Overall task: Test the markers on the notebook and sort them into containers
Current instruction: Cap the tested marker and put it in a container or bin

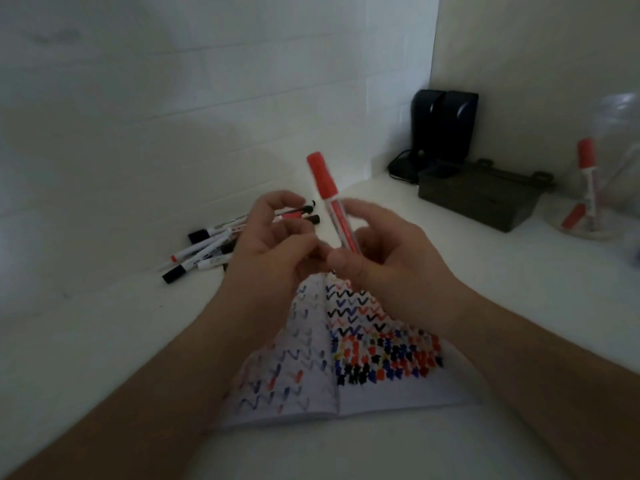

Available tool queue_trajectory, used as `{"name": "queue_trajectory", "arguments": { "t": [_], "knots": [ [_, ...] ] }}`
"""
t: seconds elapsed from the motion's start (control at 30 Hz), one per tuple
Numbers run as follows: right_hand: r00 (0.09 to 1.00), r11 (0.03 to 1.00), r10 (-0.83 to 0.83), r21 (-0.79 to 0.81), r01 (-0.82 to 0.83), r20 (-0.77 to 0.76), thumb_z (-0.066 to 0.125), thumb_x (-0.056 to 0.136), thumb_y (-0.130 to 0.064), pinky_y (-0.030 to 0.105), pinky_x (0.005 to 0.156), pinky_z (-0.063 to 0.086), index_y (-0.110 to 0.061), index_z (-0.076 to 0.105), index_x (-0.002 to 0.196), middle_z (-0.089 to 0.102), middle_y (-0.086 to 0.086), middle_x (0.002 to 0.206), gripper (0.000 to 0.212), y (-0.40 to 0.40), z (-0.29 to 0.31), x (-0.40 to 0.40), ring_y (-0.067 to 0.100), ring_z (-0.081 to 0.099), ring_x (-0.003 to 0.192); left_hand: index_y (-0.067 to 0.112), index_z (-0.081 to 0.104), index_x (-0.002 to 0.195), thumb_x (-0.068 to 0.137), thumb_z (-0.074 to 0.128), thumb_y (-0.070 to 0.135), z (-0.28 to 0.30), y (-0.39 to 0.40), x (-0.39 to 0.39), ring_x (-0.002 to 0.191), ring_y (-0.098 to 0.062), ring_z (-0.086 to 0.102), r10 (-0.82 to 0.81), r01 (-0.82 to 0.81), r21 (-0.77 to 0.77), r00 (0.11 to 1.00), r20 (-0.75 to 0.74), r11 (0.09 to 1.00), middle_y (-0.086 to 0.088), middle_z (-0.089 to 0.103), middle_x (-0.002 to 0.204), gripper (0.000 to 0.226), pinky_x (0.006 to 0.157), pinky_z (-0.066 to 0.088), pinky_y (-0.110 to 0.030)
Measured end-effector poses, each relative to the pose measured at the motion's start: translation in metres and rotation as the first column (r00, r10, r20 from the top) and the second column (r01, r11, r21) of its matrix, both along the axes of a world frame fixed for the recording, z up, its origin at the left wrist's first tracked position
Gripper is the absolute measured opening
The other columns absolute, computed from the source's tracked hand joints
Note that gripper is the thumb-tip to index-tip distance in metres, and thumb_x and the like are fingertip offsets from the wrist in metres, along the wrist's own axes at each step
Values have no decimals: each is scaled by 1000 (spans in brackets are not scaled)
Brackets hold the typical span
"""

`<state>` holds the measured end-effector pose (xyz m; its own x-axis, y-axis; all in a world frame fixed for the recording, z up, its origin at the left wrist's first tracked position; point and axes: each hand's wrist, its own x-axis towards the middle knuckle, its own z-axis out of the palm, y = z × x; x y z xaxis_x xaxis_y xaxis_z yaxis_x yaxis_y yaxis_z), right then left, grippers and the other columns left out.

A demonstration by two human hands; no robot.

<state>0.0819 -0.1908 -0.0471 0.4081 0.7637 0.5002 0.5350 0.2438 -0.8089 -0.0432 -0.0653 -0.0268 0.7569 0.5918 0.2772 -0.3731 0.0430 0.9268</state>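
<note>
A red marker (329,192) with its red cap on points up and away, and my right hand (384,251) grips its lower barrel. My left hand (273,244) hovers just left of it with fingers curled, its fingertips near the marker's bottom end; whether they touch it I cannot tell. Under both hands lies an open notebook (346,368), its pages covered in red, blue and black test marks. A pile of several markers (207,244) lies on the white table behind my left hand.
A clear glass jar (595,188) holding red markers stands at the far right. A dark box (478,199) sits behind it to the left, with a black device (443,129) in the corner against the wall. White walls close off the back.
</note>
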Motion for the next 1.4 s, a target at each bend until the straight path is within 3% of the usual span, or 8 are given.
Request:
{"name": "queue_trajectory", "arguments": {
  "t": [0.2, 0.3, 0.4, 0.5, 0.67, 1.1, 1.3, 1.4],
  "knots": [
    [992, 952, -49, -295, 81, 116, 65, 97, -41, 30, 65, 52, -43, 73, 119, 73, -7, 81, 24, -4, 4, 13, 10, 63, 69, 17, 63, 107, 61, 46, -5, -16, 15, 0, 69, -22, 59, -71, 67, -45, 994, -81, 997, -13, 59, 84, 53, 58, 49, -34],
    [993, 943, -112, -312, 119, 41, 76, 87, -39, 31, 66, 56, -35, 80, 100, 76, -8, 80, 14, -14, 10, 25, 10, 69, 71, 24, 67, 87, 89, 66, 22, -21, 21, -3, 67, -18, 60, 124, -18, 392, 961, -248, 920, 0, 64, 73, 4, 61, 51, -34],
    [900, 996, -15, -83, -23, -436, 82, 75, -20, 24, 49, 41, -13, 72, 78, 63, 6, 63, 13, -13, 7, 23, 15, 54, 53, 37, 61, 99, 100, 56, 42, -26, 18, -5, 78, 1, 64, 315, 104, 791, 880, -355, 603, 16, 69, 84, 7, 72, 53, -26],
    [766, 998, 70, 52, -47, -639, 79, 81, -17, 25, 44, 32, -14, 55, 70, 45, 11, 59, 26, -5, 2, 17, 17, 37, 50, 37, 51, 126, 108, 39, 40, -21, 6, -2, 89, 4, 61, 257, 238, 815, 870, -421, 529, 17, 69, 98, 22, 77, 50, -23],
    [857, 998, -56, -28, 49, -512, 71, 94, -27, 28, 46, 30, -8, 54, 86, 44, 14, 67, 27, 1, -3, 6, 19, 34, 51, 32, 50, 132, 110, 34, 38, -27, -9, 3, 71, -7, 59, 221, 211, 885, 920, -323, 415, 8, 62, 82, 28, 68, 52, -33],
    [738, 998, 25, -22, -55, -675, 56, 76, -15, 24, 46, 23, -13, 65, 89, 46, 5, 59, 16, -27, 26, 44, 18, 36, 52, 36, 30, 127, 95, 54, 62, -26, -8, 2, 59, -4, 56, 136, 320, 703, 850, -510, 634, -1, 65, 75, 48, 65, 55, -34],
    [604, 869, 230, -118, -480, -763, 70, 91, -46, 28, 56, 48, -2, 65, 88, 57, 16, 74, 44, -91, 23, 64, 24, 52, 66, 51, 46, 118, 84, 65, 50, -25, -18, -3, 73, -1, 54, 250, 545, 783, 747, -616, 300, 14, 59, 83, 39, 66, 51, -33],
    [772, 900, 138, -246, -359, -620, 86, 76, -34, 24, 47, 36, -6, 62, 76, 50, 15, 64, 37, -102, 0, 49, 21, 42, 53, 59, 46, 128, 77, 55, 81, -26, -22, -4, 95, -3, 49, 287, 579, 803, 752, -593, 141, 20, 54, 101, 56, 81, 43, -30]
  ]
}}
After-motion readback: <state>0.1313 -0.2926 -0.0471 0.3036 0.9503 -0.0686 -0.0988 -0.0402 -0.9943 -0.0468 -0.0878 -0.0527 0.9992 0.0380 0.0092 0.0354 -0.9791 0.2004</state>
